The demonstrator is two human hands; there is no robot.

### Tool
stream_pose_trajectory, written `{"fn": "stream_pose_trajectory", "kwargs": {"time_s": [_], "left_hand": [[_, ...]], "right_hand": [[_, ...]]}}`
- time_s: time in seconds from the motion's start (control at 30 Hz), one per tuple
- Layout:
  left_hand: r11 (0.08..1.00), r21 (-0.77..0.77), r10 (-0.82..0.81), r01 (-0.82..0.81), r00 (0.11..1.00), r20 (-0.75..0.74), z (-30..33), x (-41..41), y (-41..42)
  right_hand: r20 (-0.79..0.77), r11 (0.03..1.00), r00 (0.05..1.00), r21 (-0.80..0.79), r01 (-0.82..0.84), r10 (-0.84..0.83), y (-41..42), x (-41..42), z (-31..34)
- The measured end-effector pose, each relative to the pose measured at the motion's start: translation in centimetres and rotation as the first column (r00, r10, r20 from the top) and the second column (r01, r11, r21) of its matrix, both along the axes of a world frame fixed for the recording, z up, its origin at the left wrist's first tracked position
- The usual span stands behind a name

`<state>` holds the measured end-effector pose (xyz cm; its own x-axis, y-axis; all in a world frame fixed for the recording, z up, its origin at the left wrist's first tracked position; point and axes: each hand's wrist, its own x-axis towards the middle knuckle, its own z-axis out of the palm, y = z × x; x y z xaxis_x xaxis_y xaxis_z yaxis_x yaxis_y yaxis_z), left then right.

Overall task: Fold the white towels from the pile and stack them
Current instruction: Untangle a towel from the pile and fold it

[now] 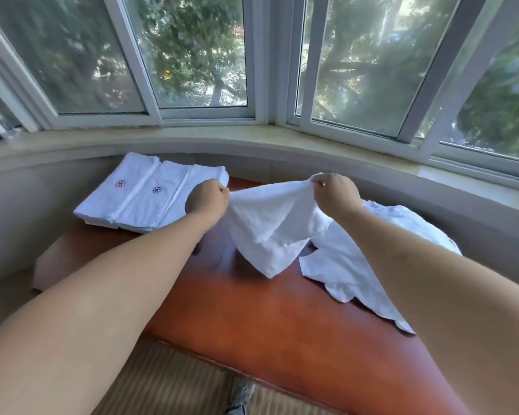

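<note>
Counter (282,319), reddish wood, beneath a bay window (192,55). Both arms reach forward, outstretched. Pile (357,259) of unfolded white towels, right; number unclear. Stack (144,196) of folded towels, far left, at least three. One towel (270,223) hangs above the counter between left hand (206,199) and right hand (336,193), each hand's fingers curled, pinching a top corner.

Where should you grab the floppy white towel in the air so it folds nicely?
By its two top corners, from above, as now: the left hand and right hand each pinch a corner of the towel. It sags between them and hangs to a point, so drawing the corners apart should flatten it.
</note>
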<state>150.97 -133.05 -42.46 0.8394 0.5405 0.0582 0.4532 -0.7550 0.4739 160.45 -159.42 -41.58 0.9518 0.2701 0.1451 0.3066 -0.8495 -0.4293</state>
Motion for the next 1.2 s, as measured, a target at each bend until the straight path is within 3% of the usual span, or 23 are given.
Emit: {"fn": "stream_pose_trajectory", "kwargs": {"time_s": [0.1, 0.3, 0.63, 1.0, 1.2], "left_hand": [[1.0, -0.021, 0.02, -0.02, 1.0, 0.014, -1.0, -2.1, 0.9], [0.997, -0.032, -0.07, 0.065, 0.979, -0.193, -7.0, -5.3, 1.3], [0.974, -0.213, -0.167, 0.072, 0.867, -0.47, -17.7, -5.7, 1.8], [0.956, -0.234, -0.286, 0.179, 0.757, -0.587, -27.3, 0.0, 5.3], [0.938, -0.142, -0.336, 0.315, 0.735, -0.589, -30.7, 3.7, 4.8]], "right_hand": [[0.037, 0.999, 0.999, 0.015, -0.041, 0.04, 1.6, -0.6, -0.1], [-0.353, 0.971, 0.935, -0.209, -0.117, 0.037, 1.1, -2.4, -5.2], [-0.641, 0.966, 0.767, -0.217, -0.142, -0.031, 2.6, -3.4, -15.5], [-0.765, 0.906, 0.636, -0.337, -0.256, -0.104, 5.9, -0.9, -25.2], [-0.685, 0.938, 0.678, -0.346, 0.023, -0.269, 5.6, 0.8, -29.5]]}}
